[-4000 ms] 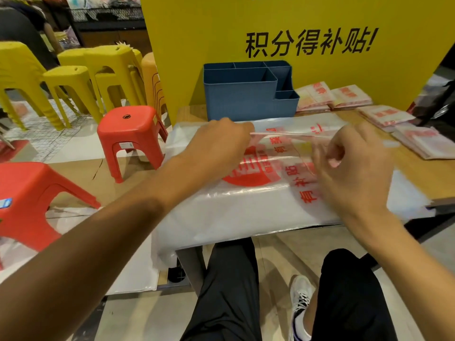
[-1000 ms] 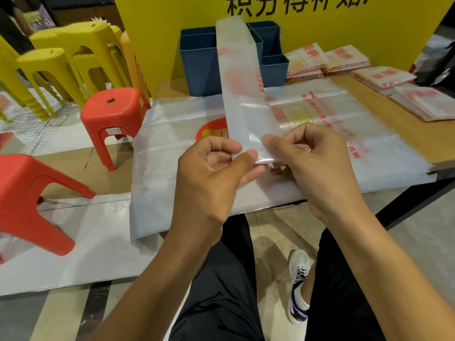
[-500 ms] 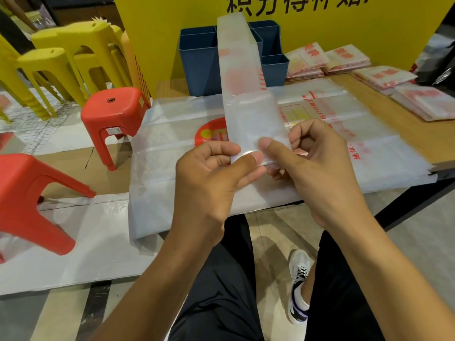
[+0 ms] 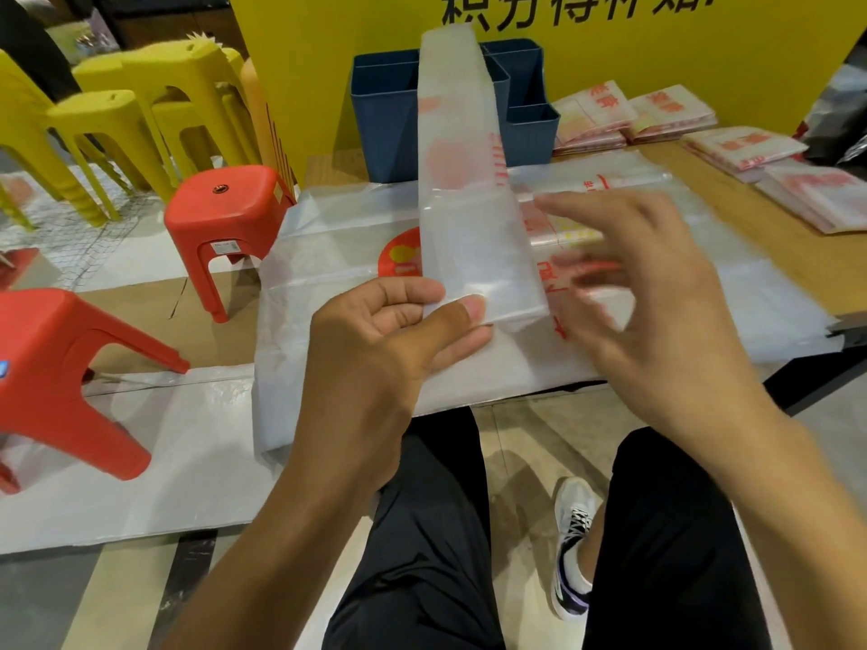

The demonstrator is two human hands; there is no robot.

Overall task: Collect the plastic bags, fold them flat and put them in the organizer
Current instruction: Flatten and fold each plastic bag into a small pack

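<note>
Left hand (image 4: 389, 340) pinches the near end of a folded bag strip (image 4: 469, 190), thumb on top, fingers curled beneath. The strip is long, narrow and translucent with faint red print; it runs away from the person and its far end stands in front of the organizer (image 4: 382, 119).

Right hand (image 4: 652, 293) is just right of the strip, fingers spread and loosely extended, holding nothing. It is motion-blurred; whether its fingertips touch the strip's edge cannot be told.

Under both hands lies a stack of flat bags (image 4: 338, 274), clear with red print, spread on the table (image 4: 774, 227) and drooping over its near and left edges.

The organizer, blue with several compartments, stands at the back of the table against a yellow board (image 4: 657, 49) with black characters. Its contents cannot be seen.

To its right, folded bags (image 4: 675, 114) lie in several small stacks along the table's far right part.

Left of the table: red stools (image 4: 225, 213), with yellow stools (image 4: 140, 100) behind.

Below: the person's dark trousers and one sneaker (image 4: 572, 546).
</note>
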